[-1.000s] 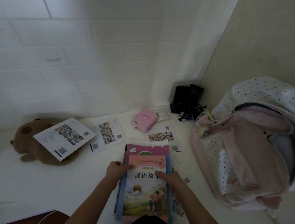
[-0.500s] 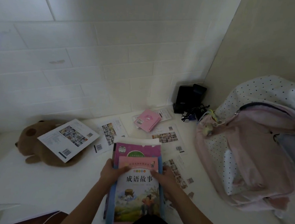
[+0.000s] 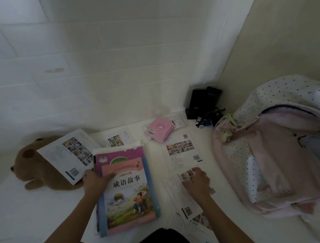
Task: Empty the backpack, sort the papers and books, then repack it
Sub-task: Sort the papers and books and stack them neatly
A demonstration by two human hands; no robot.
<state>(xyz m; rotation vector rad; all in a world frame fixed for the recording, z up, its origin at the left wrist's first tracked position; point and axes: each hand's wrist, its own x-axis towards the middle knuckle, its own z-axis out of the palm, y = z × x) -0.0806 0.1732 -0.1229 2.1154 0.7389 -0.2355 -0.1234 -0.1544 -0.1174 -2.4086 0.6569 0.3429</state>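
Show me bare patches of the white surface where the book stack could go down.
Bare white surface lies near-left, bordered by the brown plush bear and the pink-covered book stack. The right side is crowded: loose printed sheets run from the right hand to the pink polka-dot backpack.

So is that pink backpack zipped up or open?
Open. The pink backpack lies on its side with its zipper parted along the top, showing a gap into the interior. Whether anything remains inside, I cannot tell.

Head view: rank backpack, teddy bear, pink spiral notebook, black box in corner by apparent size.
1. backpack
2. teddy bear, partly hidden under a booklet
3-4. pink spiral notebook and black box: look alike, both far from the camera, so unranked.
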